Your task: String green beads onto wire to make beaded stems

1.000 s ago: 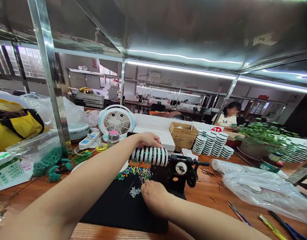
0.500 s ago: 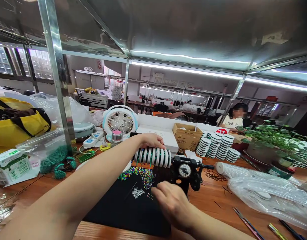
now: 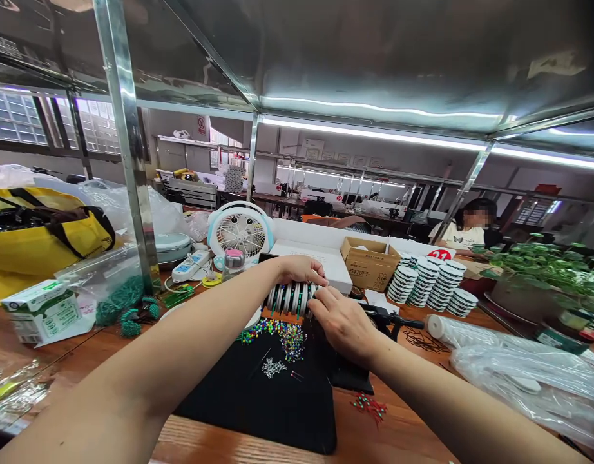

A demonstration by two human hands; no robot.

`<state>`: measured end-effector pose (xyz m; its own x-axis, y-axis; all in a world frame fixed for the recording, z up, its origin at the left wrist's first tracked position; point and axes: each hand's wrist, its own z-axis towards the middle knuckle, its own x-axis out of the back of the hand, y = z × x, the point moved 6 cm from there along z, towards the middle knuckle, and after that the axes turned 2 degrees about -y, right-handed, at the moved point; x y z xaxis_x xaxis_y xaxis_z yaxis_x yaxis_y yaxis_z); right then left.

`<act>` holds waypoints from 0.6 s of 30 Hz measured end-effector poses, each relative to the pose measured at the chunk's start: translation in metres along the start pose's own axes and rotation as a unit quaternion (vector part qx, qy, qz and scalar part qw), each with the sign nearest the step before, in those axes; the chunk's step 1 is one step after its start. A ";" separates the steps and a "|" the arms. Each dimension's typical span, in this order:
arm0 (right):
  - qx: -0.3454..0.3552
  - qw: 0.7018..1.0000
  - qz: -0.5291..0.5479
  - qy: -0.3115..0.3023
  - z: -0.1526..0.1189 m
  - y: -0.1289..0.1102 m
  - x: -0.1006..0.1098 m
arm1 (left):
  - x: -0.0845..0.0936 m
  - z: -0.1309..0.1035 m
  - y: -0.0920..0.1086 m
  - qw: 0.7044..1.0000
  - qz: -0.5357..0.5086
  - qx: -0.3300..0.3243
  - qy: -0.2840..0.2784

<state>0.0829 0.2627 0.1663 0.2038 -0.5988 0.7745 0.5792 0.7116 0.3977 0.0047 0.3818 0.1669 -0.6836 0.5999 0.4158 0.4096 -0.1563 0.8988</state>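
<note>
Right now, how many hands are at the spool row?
2: the left hand at the top of the spool row, the right hand at its right end, covering part of it. Parts of both are hidden.

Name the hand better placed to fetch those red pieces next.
Probably the right hand: it is nearer the red pieces, which lie right of the black mat. The left hand is farther off, at the white spools.
</note>
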 end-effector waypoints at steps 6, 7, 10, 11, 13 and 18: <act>0.038 0.999 -0.013 -0.015 0.006 0.004 0.002 | 0.000 0.002 0.000 1.000 -0.015 0.001 0.001; 0.031 1.000 0.000 -0.005 0.006 0.003 0.006 | 0.000 0.002 0.000 1.000 -0.014 0.001 0.001; 0.014 0.997 0.072 0.032 0.002 -0.015 0.022 | 0.000 0.002 -0.001 1.000 -0.013 0.004 0.001; 0.009 0.995 0.098 0.027 -0.001 -0.025 0.025 | 0.000 0.002 -0.001 1.000 -0.013 0.005 0.000; -0.010 0.991 0.130 -0.039 -0.008 -0.048 0.015 | -0.001 0.002 -0.001 1.000 -0.015 0.007 -0.005; -0.152 0.948 0.090 -0.265 -0.036 -0.074 -0.059 | -0.003 0.003 -0.002 0.999 -0.023 0.015 -0.019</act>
<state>0.0566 0.2322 0.0742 -0.0567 -0.1516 0.9868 0.7891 0.5987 0.1373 0.0073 0.3825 0.1636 -0.6787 0.6352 0.3685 0.3965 -0.1055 0.9120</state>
